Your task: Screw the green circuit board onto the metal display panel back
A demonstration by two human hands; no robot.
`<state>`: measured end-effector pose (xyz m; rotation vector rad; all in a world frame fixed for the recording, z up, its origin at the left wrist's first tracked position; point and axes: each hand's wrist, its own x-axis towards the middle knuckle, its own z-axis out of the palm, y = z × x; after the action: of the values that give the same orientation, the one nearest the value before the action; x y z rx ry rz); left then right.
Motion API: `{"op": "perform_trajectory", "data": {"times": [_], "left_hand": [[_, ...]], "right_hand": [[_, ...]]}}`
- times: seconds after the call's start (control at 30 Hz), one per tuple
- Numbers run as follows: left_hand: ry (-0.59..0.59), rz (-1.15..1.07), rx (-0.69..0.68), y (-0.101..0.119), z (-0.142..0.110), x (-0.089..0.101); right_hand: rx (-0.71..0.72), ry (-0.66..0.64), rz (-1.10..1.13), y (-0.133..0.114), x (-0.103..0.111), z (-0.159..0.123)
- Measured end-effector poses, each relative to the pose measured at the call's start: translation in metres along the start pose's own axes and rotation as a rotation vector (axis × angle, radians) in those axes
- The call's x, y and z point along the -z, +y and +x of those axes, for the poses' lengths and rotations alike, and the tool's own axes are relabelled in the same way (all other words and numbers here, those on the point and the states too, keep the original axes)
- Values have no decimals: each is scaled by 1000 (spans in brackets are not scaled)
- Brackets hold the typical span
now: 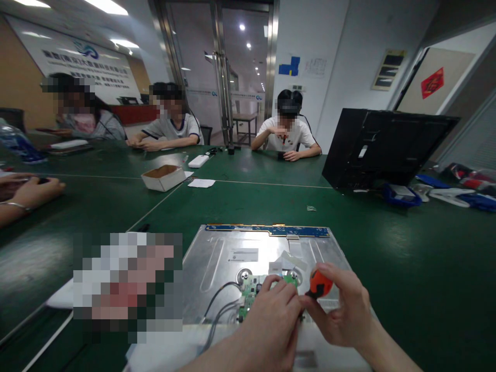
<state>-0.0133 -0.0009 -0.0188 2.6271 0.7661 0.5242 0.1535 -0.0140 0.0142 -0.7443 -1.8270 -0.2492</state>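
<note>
My right hand [344, 305] grips a screwdriver [321, 284] with a stubby orange and black handle, thumb and fingers closed around it. Its tip is hidden by my left hand [273, 315], whose curled fingers press together over a green circuit board [251, 289]. Whatever those fingers may hold is out of sight. The board lies on the silvery metal back of a flat display panel [217, 263]. Dark cables [222, 310] run from the board's left edge towards me. A blue circuit strip [248, 229] lines the panel's far edge.
A small open cardboard box [163, 182] stands beyond the panel on the green table [248, 199]. A black monitor [387, 144] leans at the right, with a blue tray [401, 195] by it. Several people sit around the table; another person's hand [39, 192] enters from the left.
</note>
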Motion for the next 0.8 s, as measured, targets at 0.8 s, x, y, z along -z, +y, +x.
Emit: {"op": "perform_trajectory", "data": {"times": [0.8], "left_hand": [[0,28,23,3,-2,2]], "right_hand": [[8,21,-79,-2,1,2]]}}
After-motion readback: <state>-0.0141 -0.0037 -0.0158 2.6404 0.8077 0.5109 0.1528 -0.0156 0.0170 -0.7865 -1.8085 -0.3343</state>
